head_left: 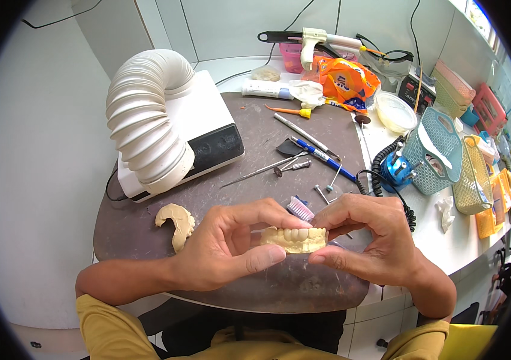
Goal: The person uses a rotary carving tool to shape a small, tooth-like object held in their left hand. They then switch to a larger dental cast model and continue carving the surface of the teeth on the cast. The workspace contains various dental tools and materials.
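Note:
A cream plaster dental model (294,241) is held up in front of me, above the near part of the brown work surface. Several pale tooth crowns (296,234) show along its upper edge. My left hand (240,237) grips the model's left end, thumb in front and index finger on top. On the right end, my right hand (366,234) closes with its thumb low in front and its fingertips behind. A brush with pale bristles (300,208) lies just beyond the model, partly covered by my hands. Left of my left hand rests another curved plaster piece (176,225).
A white box (207,114) with a thick ribbed hose (147,114) stands at the left. Beyond my hands lie a blue pen (327,159), a metal tool (261,170) and small burs. A blue handpiece holder (396,170), baskets (435,150) and an orange packet (348,81) line the right and back.

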{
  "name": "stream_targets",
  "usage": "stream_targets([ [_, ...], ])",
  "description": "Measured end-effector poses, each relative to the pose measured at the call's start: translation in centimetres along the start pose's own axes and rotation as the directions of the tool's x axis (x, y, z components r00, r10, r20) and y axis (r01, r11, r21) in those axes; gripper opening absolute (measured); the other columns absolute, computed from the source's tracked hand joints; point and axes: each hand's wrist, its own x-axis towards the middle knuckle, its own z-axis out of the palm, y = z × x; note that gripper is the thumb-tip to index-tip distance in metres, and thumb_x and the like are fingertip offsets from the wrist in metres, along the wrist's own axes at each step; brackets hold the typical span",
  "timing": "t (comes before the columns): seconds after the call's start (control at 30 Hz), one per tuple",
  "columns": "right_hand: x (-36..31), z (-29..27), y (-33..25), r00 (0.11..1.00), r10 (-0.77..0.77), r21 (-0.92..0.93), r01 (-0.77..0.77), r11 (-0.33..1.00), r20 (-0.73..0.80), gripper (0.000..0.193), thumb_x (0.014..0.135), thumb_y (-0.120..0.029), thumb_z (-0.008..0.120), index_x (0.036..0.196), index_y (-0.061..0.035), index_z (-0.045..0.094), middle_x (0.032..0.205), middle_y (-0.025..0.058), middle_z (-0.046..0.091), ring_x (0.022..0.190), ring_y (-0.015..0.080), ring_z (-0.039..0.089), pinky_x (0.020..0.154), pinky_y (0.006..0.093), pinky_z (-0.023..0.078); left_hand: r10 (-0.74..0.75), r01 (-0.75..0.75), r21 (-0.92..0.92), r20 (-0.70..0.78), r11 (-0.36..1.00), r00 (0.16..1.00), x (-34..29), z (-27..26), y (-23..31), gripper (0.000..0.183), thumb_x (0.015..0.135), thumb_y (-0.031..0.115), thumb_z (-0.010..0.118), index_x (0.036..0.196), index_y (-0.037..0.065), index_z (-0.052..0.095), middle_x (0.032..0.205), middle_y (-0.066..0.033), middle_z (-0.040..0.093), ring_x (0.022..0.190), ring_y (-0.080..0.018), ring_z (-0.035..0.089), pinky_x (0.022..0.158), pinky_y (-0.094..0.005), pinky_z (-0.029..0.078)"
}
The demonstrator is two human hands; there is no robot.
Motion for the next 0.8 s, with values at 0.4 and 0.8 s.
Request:
stream_targets([
  [0.4,-0.1,0.1,0.2,1.0,-0.02,-0.021,0.02,1.0,-0.008,0.024,0.078,-0.011,0.08,0.09,0.0026,0.065,0.082,0.0101,0.066,0.076,0.0184,0.069,0.071,0.0285,0.058,0.061,-0.062,-0.005,-0.061,0.998,0.996,0.2,0.7,0.1,0.034,0.087,0.001,0.064,0.121,0.001,0.06,0.112,-0.0118,0.056,0.103,-0.015,0.054,0.091,-0.0288,0.042],
  [0.8,-0.1,-0.2,0.1,1.0,-0.023,-0.009,0.023,1.0,-0.003,0.024,0.077,-0.01,0.08,0.091,0.0031,0.065,0.084,0.0104,0.065,0.075,0.0177,0.068,0.071,0.028,0.059,0.102,-0.099,0.049,-0.081,0.994,0.991,0.2,0.7,-0.1,0.032,0.086,0.001,0.068,0.116,0.003,0.059,0.109,-0.0122,0.057,0.1,-0.0153,0.056,0.089,-0.0296,0.044],
])
